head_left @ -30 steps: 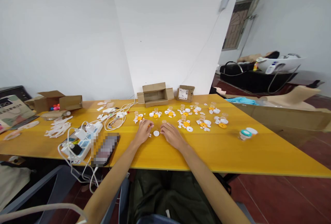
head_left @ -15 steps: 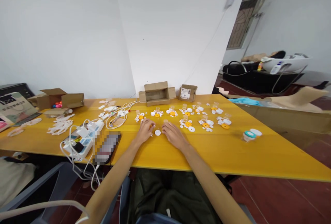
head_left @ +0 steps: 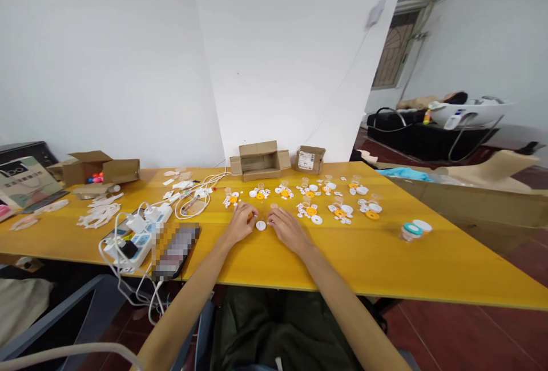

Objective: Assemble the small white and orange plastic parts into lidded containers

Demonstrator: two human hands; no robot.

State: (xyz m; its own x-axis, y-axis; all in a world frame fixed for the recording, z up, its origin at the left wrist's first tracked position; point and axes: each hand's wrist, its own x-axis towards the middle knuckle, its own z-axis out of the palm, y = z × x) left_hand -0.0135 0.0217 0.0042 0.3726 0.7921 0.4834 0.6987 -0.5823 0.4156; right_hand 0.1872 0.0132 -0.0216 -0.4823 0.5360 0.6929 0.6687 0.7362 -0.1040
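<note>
My left hand rests low over the table, fingers curled and closed; whatever is in them is too small to make out. A bit of orange shows by its fingertips. Just right of these fingers a round white disc lies flat on the wood. On its other side my right hand is also closed, fingertips drawn together, their contents hidden. Beyond the hands, several small groups hold clear plastic cups, orange rings, white discs and small white pieces.
Two cardboard boxes stand against the wall. To the left are a power strip with white cables, a phone and pale strips. At right sits a clear container with a teal lid. The yellow table ends near my lap.
The view has tilted up slightly, so the table sits lower. My left hand's fingers have curled in nearer the white disc; my right hand stays nearly still.
</note>
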